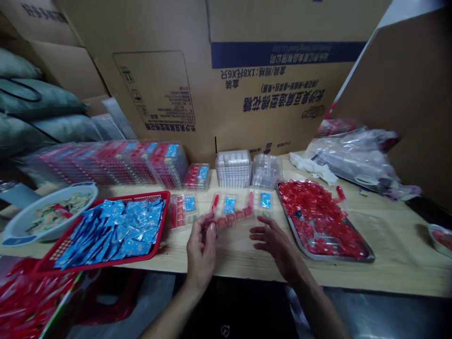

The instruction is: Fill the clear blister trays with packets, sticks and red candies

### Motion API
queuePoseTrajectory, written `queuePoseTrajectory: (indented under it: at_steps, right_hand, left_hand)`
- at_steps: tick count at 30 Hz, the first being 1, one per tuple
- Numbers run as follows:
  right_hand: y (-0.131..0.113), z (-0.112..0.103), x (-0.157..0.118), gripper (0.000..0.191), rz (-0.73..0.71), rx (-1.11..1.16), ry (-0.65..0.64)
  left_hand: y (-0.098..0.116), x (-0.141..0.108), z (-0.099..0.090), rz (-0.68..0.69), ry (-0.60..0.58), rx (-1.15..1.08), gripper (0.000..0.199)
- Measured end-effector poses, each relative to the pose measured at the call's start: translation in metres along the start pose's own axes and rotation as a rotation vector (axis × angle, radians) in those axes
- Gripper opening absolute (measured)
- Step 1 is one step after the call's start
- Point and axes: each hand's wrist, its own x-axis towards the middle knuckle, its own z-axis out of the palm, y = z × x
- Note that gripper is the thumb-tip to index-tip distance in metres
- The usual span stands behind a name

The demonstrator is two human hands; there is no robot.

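My left hand (202, 247) is closed, its fingertips pinching one end of a strip of small red square pieces (231, 217). The strip slants up to the right above the table. My right hand (273, 242) is open near the strip's far end, fingers spread and apart from it. Behind the hands lie clear plastic trays, each with a blue packet: a left tray (181, 217) also holding a row of red pieces, a middle one with its packet (230, 204), and a right one with its packet (265, 200). The strip partly covers the middle tray.
A red basket (165, 214) of blue packets and a pale bowl (16, 230) stand left. At right is a metal tray (298, 245) of red wrapped pieces. Filled packs (141, 162), empty clear trays (233, 167) and a large carton (158, 70) stand behind.
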Motion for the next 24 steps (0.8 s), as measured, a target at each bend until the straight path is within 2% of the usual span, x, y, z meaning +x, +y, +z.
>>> queuePoseTrajectory:
  at_steps: [2, 4, 6, 9, 12, 15, 17, 19, 21, 24]
  right_hand:
    - [-0.002, 0.023, 0.02, 0.065, 0.002, 0.122, -0.065]
    - [-0.006, 0.04, 0.05, 0.065, -0.055, 0.051, -0.011]
    - [-0.011, 0.05, 0.085, 0.057, -0.115, -0.275, 0.063]
    - [-0.016, 0.056, 0.132, 0.05, -0.155, -0.805, 0.079]
    - [-0.015, 0.06, 0.162, 0.048, -0.168, -1.012, 0.045]
    - [-0.009, 0.062, 0.174, 0.045, -0.181, -1.168, 0.0]
    - [-0.004, 0.063, 0.177, 0.042, -0.2, -1.248, -0.034]
    - [0.0, 0.063, 0.179, 0.038, -0.214, -1.3, -0.069]
    - [0.003, 0.063, 0.18, 0.036, -0.216, -1.327, -0.098]
    - [0.005, 0.063, 0.179, 0.042, -0.209, -1.313, -0.104]
  left_hand:
    - [-0.013, 0.023, 0.005, -0.13, 0.097, -0.128, 0.045]
    - [-0.03, 0.042, 0.008, -0.178, 0.138, -0.149, 0.056]
    - [-0.048, 0.056, 0.009, -0.201, 0.12, -0.043, 0.051]
    - [-0.068, 0.065, 0.006, -0.165, 0.052, 0.212, 0.043]
    - [-0.075, 0.065, 0.006, -0.006, -0.014, 0.544, 0.037]
    - [-0.068, 0.062, 0.011, 0.09, -0.179, 0.813, 0.029]
    - [-0.062, 0.061, 0.018, 0.055, -0.315, 0.912, 0.029]
    - [-0.057, 0.061, 0.025, -0.02, -0.391, 0.978, 0.032]
    - [-0.055, 0.059, 0.031, -0.078, -0.398, 1.009, 0.04]
    - [-0.06, 0.051, 0.035, -0.084, -0.369, 0.97, 0.047]
